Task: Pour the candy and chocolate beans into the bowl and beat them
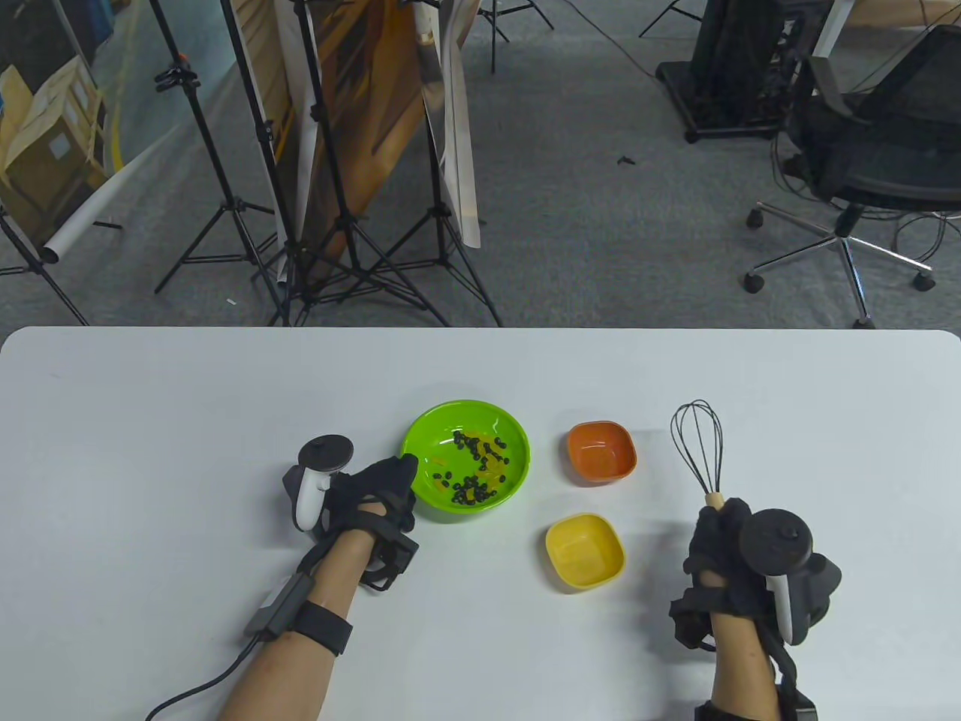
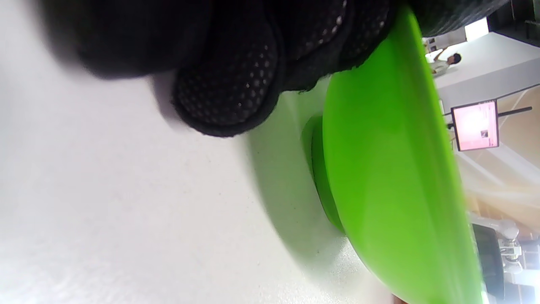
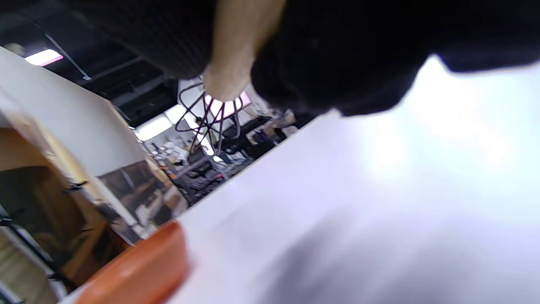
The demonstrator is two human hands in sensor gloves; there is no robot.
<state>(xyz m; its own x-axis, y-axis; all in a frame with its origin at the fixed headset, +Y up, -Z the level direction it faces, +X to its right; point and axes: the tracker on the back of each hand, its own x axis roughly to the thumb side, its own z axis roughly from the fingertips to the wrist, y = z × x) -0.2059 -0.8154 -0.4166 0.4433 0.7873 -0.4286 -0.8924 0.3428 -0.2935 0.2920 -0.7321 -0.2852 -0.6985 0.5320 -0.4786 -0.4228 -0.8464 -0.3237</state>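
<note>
A green bowl [image 1: 429,439] stands at the table's middle, with dark chocolate beans [image 1: 473,466] and a few orange candies lying in it. My left hand [image 1: 379,488] grips its left rim; in the left wrist view gloved fingers [image 2: 228,88] press against the bowl's outer wall [image 2: 392,169]. My right hand [image 1: 724,537] grips the wooden handle of a black wire whisk [image 1: 700,447], which points away from me over the table. The right wrist view shows that handle [image 3: 234,55] between dark fingers and the whisk wires [image 3: 206,118] beyond.
An orange dish [image 1: 601,451] sits right of the green bowl, and a yellow dish [image 1: 585,550] lies nearer me; both look empty. The orange dish's rim [image 3: 139,270] shows low in the right wrist view. Tripods and an office chair stand beyond the table's far edge.
</note>
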